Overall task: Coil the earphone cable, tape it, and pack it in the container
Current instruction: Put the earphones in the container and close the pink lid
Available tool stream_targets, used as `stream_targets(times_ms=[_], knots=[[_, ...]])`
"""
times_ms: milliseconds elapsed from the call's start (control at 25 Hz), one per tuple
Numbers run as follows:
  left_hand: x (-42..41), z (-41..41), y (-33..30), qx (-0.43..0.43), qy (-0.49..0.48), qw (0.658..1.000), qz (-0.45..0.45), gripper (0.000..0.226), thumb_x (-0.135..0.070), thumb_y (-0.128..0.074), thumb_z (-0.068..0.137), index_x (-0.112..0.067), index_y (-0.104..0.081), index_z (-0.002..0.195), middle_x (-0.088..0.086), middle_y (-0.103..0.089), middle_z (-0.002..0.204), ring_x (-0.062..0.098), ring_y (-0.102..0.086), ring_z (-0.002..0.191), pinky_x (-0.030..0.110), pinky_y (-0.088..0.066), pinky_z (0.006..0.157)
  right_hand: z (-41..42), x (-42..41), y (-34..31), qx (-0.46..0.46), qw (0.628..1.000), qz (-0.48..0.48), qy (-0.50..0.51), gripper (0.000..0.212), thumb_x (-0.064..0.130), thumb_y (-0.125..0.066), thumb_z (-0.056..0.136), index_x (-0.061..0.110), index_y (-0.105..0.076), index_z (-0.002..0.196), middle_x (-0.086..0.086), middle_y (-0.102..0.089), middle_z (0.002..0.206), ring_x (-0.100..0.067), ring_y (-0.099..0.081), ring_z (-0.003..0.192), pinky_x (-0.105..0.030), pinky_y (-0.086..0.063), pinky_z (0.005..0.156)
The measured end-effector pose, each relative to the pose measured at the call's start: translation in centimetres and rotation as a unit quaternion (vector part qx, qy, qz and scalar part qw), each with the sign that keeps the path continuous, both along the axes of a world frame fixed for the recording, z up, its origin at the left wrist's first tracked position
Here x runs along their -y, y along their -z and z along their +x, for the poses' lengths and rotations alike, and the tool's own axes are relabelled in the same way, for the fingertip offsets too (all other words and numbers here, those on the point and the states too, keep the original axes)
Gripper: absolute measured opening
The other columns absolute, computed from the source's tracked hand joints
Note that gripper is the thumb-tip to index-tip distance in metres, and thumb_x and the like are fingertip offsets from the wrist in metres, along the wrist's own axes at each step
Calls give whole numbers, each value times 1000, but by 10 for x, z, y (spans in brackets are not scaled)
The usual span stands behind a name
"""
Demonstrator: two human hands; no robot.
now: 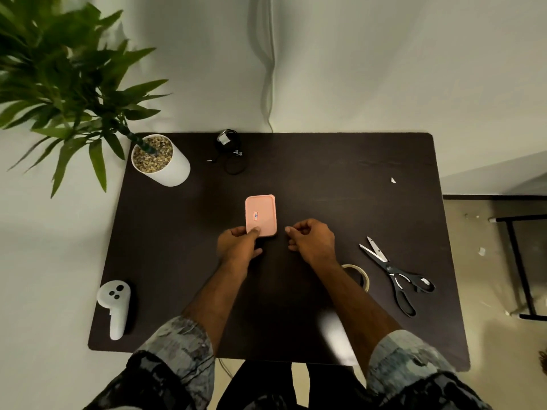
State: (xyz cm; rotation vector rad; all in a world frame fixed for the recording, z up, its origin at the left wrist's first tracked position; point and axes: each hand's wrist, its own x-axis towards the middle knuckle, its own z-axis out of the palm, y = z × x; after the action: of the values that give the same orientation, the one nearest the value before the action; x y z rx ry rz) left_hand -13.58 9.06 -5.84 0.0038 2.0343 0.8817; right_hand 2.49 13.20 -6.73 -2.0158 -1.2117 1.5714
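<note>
Both hands sit at the pink container [260,214], left hand [238,245] pinching its near corner, right hand [309,241] loosely curled beside it, empty; earphone cable [231,153] beyond my grip seems next to fetch.

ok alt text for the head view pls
A person's left hand grips a closed pink container on a dark table, right hand beside it. Earphones lie at the far edge; tape and scissors lie right.

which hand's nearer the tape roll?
Right. The right hand is up and left of the tape roll, its forearm passing beside it. The left hand is farther left, gripping the pink container.
</note>
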Motion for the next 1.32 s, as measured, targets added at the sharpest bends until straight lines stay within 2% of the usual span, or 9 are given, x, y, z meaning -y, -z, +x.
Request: stream_targets(times_ms=[120,240,360,480,600,760,840,1120,1320], knots=[[3,32,-8,-218,101,971,14,42,-27,-83,83,-20,-62,119,6,-59,129,21,-65,106,39,-62,83,39,6,-1,39,999,21,-7,17,31,-81,91,20,-72,101,4,-76,87,-10,-76,76,-31,-66,74],[8,70,-22,-330,236,905,129,37,-30,-77,89,-25,-59,121,0,-53,126,14,-54,112,33,-57,88,87,12,-8,95,994,55,-14,15,32,-79,92,22,-69,97,10,-71,84,0,-66,74,-11,-49,61],[8,104,-25,-266,391,863,176,32,-36,-75,90,-29,-59,117,-8,-54,117,8,-56,104,31,-56,87,142,23,-9,187,978,84,-27,19,36,-75,94,21,-70,105,1,-69,99,-12,-65,88,-23,-48,73],[12,137,-19,-170,588,785,93,53,-51,-77,82,-35,-53,127,-8,-52,126,14,-61,111,39,-56,93,189,39,-3,309,942,91,-88,24,34,-71,96,18,-71,114,-13,-64,115,-34,-56,111,-40,-49,88],[27,170,-11,-189,725,662,15,92,-62,-83,68,-38,-36,144,-1,-38,141,24,-51,127,46,-53,98,216,58,-1,366,916,56,-151,37,39,-67,97,28,-66,132,-10,-59,134,-35,-49,123,-47,-51,99],[37,196,-1,-253,780,571,-29,124,-61,-90,58,-33,-18,155,5,-24,150,27,-38,133,49,-56,93,227,65,-3,361,913,41,-185,48,46,-66,96,34,-60,142,-6,-55,141,-32,-48,130,-48,-52,102],[34,201,2,-268,780,564,-31,121,-53,-91,65,-29,-16,157,6,-25,152,27,-38,135,47,-57,92,229,62,-3,350,917,41,-186,48,45,-66,96,32,-59,142,-7,-55,138,-31,-46,130,-46,-54,99],[-14,203,2,-278,697,660,28,97,-41,-86,76,-21,-28,152,2,-39,149,25,-41,136,43,-56,95,232,22,2,343,926,40,-155,48,38,-60,103,19,-57,146,-16,-58,138,-36,-48,130,-44,-50,103],[-58,212,10,-294,656,693,55,90,-32,-87,76,-19,-35,148,1,-44,150,26,-43,135,46,-56,97,236,-23,6,348,927,47,-136,42,29,-60,103,13,-59,142,-19,-59,134,-38,-50,128,-44,-49,102]])
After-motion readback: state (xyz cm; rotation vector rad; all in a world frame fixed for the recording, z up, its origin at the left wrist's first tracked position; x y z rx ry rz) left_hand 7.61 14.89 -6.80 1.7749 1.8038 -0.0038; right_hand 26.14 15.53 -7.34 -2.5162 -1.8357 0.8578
